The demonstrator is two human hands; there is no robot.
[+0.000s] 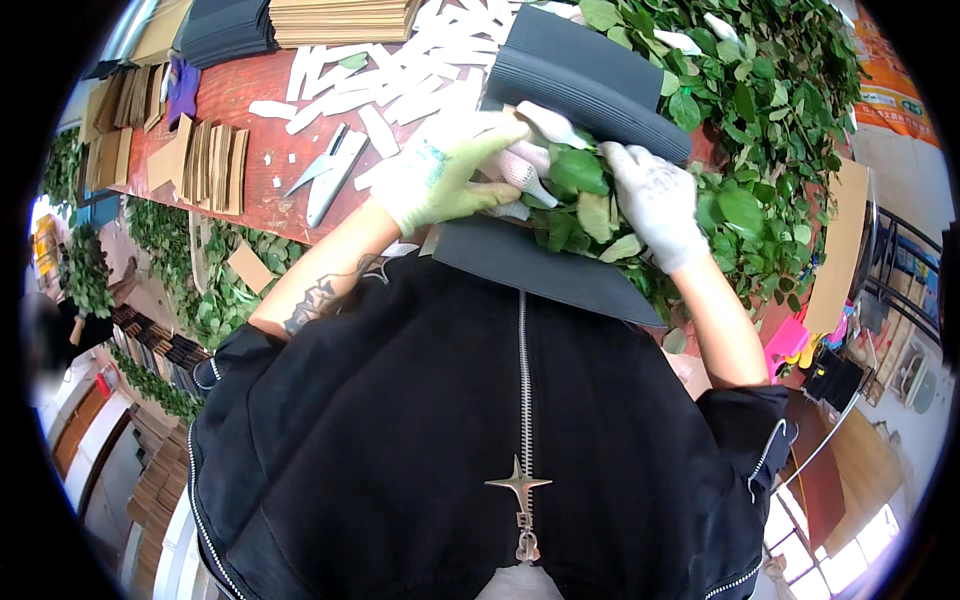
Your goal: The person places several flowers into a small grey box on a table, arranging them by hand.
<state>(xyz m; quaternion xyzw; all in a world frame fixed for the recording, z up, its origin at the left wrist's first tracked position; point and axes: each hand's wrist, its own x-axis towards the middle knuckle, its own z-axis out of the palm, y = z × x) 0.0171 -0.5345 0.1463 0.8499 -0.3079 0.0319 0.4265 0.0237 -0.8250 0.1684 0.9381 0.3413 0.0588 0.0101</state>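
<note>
black jacket [400, 430], left hand [445, 168] at netted buds [520, 172], lettered orange banner [888, 75]

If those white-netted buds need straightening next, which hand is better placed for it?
Probably the left hand: its thumb and fingers curve right beside the white-netted buds. The right hand is across from them, by the green leaves and the dark ridged sheet.
</note>
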